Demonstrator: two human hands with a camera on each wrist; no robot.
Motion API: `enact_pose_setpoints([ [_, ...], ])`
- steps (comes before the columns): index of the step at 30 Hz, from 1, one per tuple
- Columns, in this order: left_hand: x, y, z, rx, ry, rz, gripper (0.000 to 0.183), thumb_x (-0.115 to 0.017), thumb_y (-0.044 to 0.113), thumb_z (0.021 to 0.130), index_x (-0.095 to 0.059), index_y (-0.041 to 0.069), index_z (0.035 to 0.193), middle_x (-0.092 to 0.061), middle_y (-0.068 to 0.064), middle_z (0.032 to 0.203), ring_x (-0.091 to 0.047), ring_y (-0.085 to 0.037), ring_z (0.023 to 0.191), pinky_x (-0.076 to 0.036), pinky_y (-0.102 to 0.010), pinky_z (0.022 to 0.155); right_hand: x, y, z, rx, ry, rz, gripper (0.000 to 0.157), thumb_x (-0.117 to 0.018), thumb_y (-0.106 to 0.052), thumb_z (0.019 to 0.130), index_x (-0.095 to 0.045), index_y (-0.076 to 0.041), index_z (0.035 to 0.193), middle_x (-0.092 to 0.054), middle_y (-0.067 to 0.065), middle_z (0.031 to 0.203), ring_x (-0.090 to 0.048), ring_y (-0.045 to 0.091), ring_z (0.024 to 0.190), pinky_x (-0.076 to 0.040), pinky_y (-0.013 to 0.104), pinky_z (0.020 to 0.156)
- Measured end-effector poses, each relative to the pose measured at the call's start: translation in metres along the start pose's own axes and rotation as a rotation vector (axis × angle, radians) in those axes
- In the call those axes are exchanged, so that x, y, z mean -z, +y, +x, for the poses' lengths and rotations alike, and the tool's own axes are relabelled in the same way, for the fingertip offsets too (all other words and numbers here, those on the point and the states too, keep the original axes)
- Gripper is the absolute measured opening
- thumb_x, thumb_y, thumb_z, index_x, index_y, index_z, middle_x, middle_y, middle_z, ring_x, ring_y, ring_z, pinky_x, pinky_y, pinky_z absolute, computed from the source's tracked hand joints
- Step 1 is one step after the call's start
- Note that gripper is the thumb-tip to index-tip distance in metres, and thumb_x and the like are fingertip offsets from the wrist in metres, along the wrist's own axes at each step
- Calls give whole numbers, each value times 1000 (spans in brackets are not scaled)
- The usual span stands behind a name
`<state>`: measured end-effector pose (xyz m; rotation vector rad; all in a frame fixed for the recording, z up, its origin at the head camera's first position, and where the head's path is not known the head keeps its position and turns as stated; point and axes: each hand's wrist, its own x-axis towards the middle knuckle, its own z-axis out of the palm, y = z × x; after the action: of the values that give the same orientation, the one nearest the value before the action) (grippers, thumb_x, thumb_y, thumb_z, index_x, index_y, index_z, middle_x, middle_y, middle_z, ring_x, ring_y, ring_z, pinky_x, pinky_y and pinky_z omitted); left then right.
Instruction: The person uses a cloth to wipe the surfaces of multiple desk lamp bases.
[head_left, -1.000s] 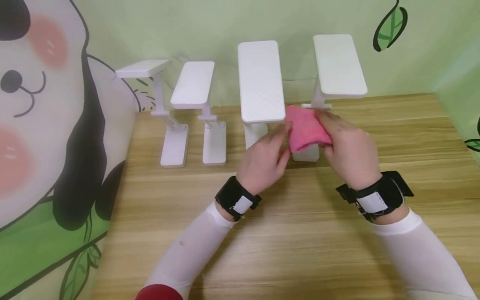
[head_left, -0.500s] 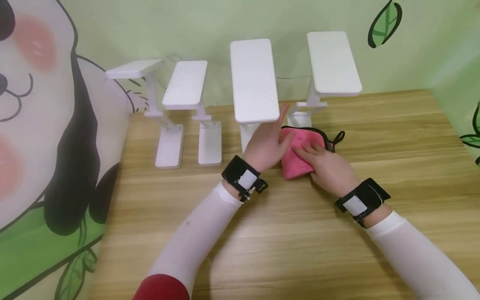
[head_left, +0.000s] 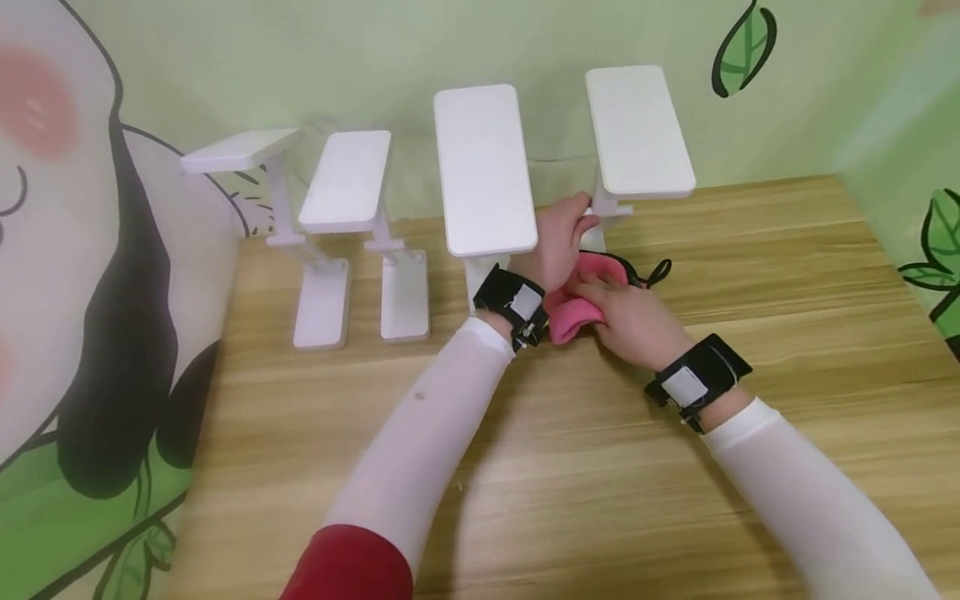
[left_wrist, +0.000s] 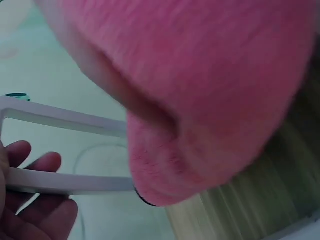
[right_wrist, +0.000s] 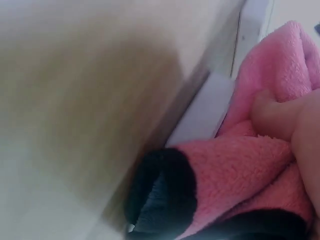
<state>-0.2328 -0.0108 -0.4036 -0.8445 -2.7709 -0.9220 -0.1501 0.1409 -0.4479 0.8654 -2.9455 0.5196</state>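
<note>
At the right end of a row of white desk lamps, one lamp (head_left: 640, 129) stands with its base mostly under a pink plush cloth (head_left: 573, 323). My left hand (head_left: 553, 246) holds this lamp by its folding arm; the left wrist view shows the fingers curled round one bar (left_wrist: 100, 184). My right hand (head_left: 637, 323) grips the cloth over the base, its fingers sunk into the folds. In the right wrist view, the thumb presses the cloth (right_wrist: 240, 165) beside a showing strip of the white base (right_wrist: 202, 112). The cloth has black edging and a black loop.
Three similar white lamps stand to the left, the nearest lamp (head_left: 486, 167) close above my left wrist. A painted green wall (head_left: 315, 50) runs behind the wooden table (head_left: 585, 500). A panda picture (head_left: 131, 333) covers the left side.
The cloth has come down from the lamp's arm onto its base, with my right hand on it. My left hand has left the cloth and moved up to the lamp's arm. The head view has shifted.
</note>
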Motion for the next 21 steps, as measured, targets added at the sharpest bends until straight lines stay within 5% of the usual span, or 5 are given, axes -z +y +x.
enact_pose_setpoints([
  [2,-1,-3,1,-11,13,11,22,-50,27,103,-58,7,108,-62,-4,93,-58,-15,88,-48,-28,78,0,6,10,-15,-18,-11,50,-58,-13,95,-49,-17,144,-60,17,130,-64,32,81,-54,55,68],
  [4,-2,-5,2,-12,16,13,19,-50,27,103,-57,9,105,-62,-3,93,-59,-15,90,-48,-28,78,-1,13,20,-50,-36,-11,54,-58,-10,92,-48,-15,145,-51,16,143,-63,36,99,-53,59,77],
  [9,-7,-5,5,11,-6,-6,11,-51,20,104,-55,10,103,-62,-1,95,-59,-12,91,-47,-25,77,-6,25,32,-151,-65,18,58,-56,-4,84,-52,-11,141,-35,15,155,-31,38,138,-41,63,100],
  [18,-13,-10,4,-38,57,-9,21,-48,28,102,-55,8,102,-62,-3,93,-58,-13,87,-47,-25,77,-8,-6,-13,-138,-54,58,65,-54,2,86,-48,-20,147,-40,13,152,-31,38,138,-46,62,95],
  [21,-11,-10,3,-44,67,-21,24,-47,30,102,-54,7,100,-61,-4,88,-56,-14,83,-46,-26,75,-4,-13,-21,-117,-67,37,61,-54,2,87,-52,-19,144,-45,17,147,-43,40,130,-48,60,92],
])
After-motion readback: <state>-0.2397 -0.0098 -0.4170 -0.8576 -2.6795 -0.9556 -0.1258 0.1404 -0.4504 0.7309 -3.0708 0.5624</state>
